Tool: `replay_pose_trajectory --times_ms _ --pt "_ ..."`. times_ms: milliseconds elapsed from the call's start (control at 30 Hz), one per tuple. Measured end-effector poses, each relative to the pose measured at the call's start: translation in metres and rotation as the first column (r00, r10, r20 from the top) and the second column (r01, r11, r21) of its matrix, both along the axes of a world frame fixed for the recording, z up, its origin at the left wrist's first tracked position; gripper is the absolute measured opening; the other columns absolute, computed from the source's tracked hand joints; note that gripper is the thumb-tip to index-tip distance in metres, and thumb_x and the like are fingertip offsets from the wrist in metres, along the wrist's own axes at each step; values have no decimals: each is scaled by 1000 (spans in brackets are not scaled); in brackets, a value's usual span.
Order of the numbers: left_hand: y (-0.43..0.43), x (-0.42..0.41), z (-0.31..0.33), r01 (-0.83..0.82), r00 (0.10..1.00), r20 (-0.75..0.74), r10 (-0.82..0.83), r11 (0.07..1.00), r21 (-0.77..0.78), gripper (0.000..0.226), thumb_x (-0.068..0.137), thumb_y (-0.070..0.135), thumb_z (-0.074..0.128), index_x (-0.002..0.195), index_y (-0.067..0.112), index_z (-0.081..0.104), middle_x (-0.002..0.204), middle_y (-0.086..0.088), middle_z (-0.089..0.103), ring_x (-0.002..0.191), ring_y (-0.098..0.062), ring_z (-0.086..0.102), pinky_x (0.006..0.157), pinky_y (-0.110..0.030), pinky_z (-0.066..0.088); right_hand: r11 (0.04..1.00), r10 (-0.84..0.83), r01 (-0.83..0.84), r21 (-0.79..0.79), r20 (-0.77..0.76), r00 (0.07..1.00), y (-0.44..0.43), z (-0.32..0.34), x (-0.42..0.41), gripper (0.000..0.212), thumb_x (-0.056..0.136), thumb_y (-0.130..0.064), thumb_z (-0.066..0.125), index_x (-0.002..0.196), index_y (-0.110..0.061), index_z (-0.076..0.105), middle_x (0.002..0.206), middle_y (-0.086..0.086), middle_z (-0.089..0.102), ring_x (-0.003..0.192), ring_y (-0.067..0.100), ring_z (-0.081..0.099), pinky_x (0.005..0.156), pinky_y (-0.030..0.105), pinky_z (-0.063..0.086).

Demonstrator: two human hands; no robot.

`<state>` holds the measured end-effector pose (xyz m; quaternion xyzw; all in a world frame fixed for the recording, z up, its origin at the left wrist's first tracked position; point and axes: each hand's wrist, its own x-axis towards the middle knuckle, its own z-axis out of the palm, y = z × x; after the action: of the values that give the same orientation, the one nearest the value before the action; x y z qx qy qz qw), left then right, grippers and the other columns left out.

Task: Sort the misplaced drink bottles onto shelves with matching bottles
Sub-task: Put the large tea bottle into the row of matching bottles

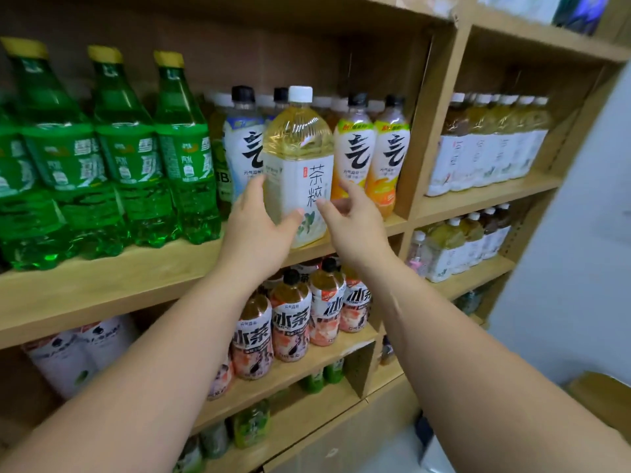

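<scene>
Head cam, my left hand (259, 230) wrapped round the white-capped tea bottle (300, 145) on the shelf (102, 278), right hand (351, 223) loose-fingered just beside it

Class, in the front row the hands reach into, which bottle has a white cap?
The pale yellow tea bottle held by the left hand; its front-row neighbours wear black or yellow caps.

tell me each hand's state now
Left hand: grips the white-capped tea bottle.
Right hand: open, at the bottle's right side, holding nothing.
</scene>
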<state>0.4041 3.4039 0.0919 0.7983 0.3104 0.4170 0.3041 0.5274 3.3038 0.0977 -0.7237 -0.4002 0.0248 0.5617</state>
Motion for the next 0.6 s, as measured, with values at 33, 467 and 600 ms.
replay_pose_trajectory --times_ms 33,467,600 --pt "2 3 0 -8 1000 15 8 1000 -26 82 84 57 66 154 35 29 149 2 51 123 -26 59 102 -53 52 1000 4 -4 -10 10 1000 0 3 0 53 102 -38 60 151 -25 45 103 -12 62 93 7 59 73 25 43" --pt "-33 5 -1 -9 973 229 28 996 -84 80 66 70 69 140 49 47 132 9 61 112 -18 67 88 -48 60 964 197 -189 187 -24 980 -38 -2 8 22 97 -27 71 117 -22 64 113 -9 69 95 4 67 76 24 58" --pt "-67 16 0 19 961 278 -2 998 -59 78 69 68 74 140 56 45 138 12 60 118 -21 66 92 -50 58 939 251 -241 246 -9 968 -72 0 28 19 95 -27 73 112 -23 65 109 -12 70 96 3 67 83 34 61"
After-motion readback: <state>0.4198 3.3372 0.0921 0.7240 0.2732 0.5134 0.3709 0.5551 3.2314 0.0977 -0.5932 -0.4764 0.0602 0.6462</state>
